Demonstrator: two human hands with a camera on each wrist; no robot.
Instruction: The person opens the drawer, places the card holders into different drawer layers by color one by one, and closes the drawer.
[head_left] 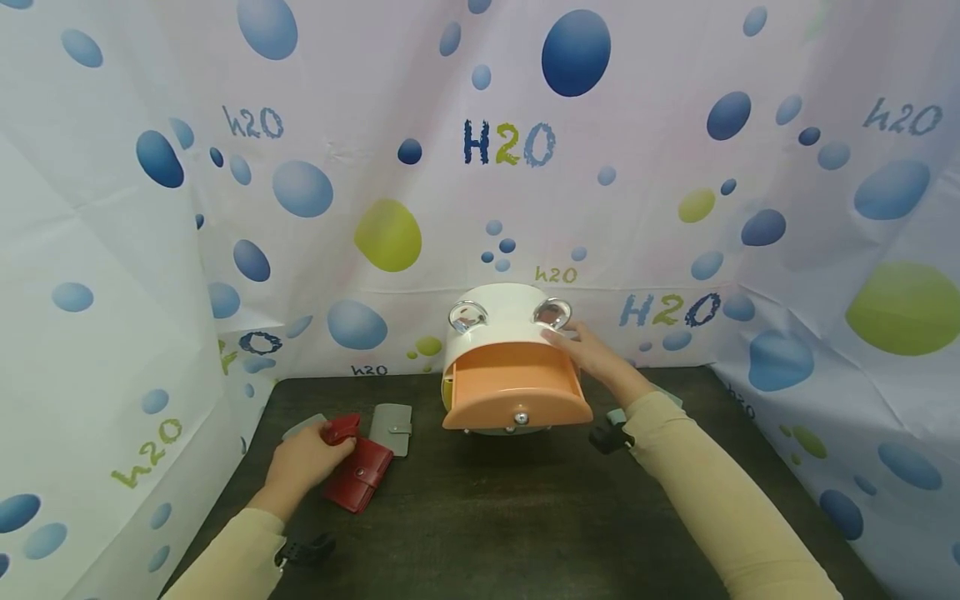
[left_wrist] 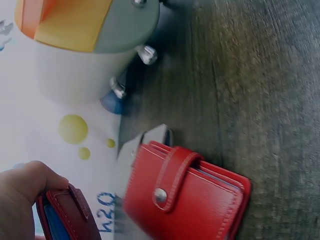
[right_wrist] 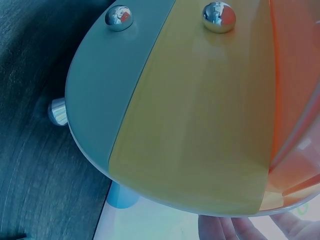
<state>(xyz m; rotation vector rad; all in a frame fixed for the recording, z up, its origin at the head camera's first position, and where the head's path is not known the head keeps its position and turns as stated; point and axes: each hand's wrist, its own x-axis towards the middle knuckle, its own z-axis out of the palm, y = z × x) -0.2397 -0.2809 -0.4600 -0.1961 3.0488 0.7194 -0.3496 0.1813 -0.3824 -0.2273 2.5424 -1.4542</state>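
My left hand (head_left: 303, 462) pinches a small red wallet (left_wrist: 75, 215) between thumb and fingers. Another red wallet (head_left: 360, 475), with a snap strap, lies on the table beside that hand. Just behind it is a grey wallet (head_left: 392, 429), also with a strap. My right hand (head_left: 600, 354) rests against the right side of a white rounded drawer box (head_left: 504, 308), its fingers (right_wrist: 212, 228) partly hidden behind the edge. The box's orange top drawer (head_left: 517, 404) is pulled out; below it are a yellow drawer (right_wrist: 195, 115) and a grey-green one (right_wrist: 110, 85), both closed.
Part of another grey item (head_left: 303, 427) shows behind my left hand. Grey-green items (head_left: 667, 398) lie partly hidden behind my right forearm. The dark wooden table (head_left: 525, 525) is bordered at the back and sides by a bubble-print curtain (head_left: 480, 208).
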